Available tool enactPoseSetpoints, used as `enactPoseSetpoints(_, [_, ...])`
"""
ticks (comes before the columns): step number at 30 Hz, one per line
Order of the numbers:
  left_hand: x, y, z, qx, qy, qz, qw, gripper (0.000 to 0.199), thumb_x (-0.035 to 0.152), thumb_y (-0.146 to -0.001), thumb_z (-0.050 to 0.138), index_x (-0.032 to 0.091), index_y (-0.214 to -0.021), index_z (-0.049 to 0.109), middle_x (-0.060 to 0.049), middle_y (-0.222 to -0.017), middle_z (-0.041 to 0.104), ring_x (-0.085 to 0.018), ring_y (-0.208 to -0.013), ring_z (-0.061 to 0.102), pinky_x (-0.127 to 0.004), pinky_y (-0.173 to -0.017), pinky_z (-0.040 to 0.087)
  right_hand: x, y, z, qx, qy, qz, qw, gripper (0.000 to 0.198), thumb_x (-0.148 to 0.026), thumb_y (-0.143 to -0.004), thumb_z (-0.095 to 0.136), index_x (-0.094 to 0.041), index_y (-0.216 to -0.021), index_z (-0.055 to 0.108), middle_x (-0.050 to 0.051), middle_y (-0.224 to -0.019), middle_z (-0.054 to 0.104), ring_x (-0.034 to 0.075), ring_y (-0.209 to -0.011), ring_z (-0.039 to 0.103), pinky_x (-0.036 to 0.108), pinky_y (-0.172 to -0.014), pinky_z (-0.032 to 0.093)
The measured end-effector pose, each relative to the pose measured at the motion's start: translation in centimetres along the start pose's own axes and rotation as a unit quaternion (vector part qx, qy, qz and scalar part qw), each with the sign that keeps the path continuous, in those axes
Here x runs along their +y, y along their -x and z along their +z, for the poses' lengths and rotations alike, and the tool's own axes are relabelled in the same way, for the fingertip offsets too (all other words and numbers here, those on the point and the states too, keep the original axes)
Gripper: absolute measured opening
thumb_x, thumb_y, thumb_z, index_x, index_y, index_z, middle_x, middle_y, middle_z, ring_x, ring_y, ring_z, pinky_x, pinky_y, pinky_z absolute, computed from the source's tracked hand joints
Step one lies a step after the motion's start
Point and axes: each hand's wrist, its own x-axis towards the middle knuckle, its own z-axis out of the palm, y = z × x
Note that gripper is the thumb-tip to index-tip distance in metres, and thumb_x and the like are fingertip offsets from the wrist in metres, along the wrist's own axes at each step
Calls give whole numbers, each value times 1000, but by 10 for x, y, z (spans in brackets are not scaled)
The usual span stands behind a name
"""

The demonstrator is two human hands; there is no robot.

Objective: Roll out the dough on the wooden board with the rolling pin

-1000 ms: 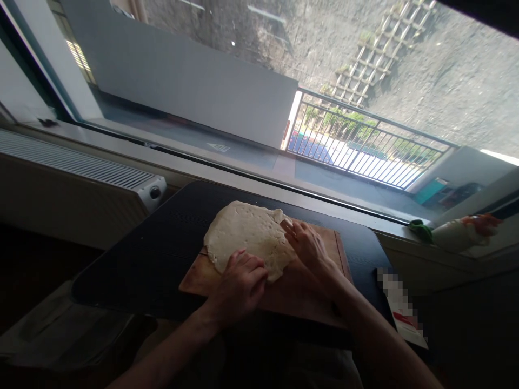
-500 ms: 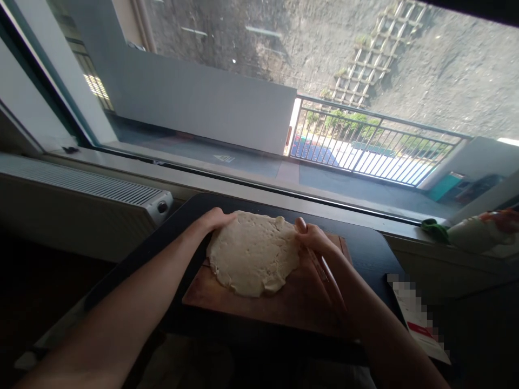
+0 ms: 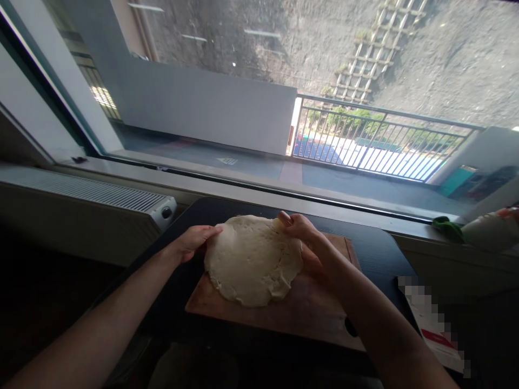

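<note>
Dough sheet (image 3: 251, 262) on wooden board (image 3: 316, 310); left fingers (image 3: 211, 231) pinch its edge, right fingers (image 3: 293, 229) grip brown rod (image 3: 284, 218).

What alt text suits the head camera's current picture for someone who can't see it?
A person's left hand pinches a broad, roughly round sheet of pale dough over a wooden board, with the right hand at its far-right edge. The board sits on a dark table beside a window; a railing shows outside.

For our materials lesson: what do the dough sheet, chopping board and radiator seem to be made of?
Dough sheet: probably flour dough, matte, judging by soft dents and ragged edge. Chopping board: likely wood, faintly glossy, from its brown tone. Radiator: perhaps painted metal, with slatted top.
</note>
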Motion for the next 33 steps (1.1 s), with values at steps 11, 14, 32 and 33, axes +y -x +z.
enactPoseSetpoints(11, [-1,79,43,-4,94,10,995,38,31,-64,73,19,-98,60,0,-73,69,-18,-63,65,-28,-57,53,-10,-34,-24,-33,129,-83,988,22,-18,-66,63,-16,-88,61,3,-84,65,15,-71,56,22,-55,33])
enactPoseSetpoints(14, [-20,102,53,-1,124,5,992,37,30,-69,69,20,-103,57,-1,-79,71,-19,-71,68,-33,-68,55,-19,-36,-31,-25,145,-99,984,26,-24,-69,65,-17,-94,60,4,-91,64,16,-76,56,22,-58,33])
enactPoseSetpoints(32, [-6,114,170,7,-453,453,768,20,20,-86,48,20,-90,68,-5,-97,66,-21,-96,57,-39,-90,42,39,92,-15,12,146,4,989,20,-27,-79,54,-22,-93,67,6,-88,69,21,-85,63,25,-62,39])
enactPoseSetpoints(33, [-8,114,170,5,-456,452,767,21,20,-86,48,20,-90,68,-6,-97,65,-21,-96,57,-39,-90,41,34,90,-13,8,146,10,989,21,-26,-77,55,-23,-94,67,7,-90,69,22,-86,64,25,-63,40])
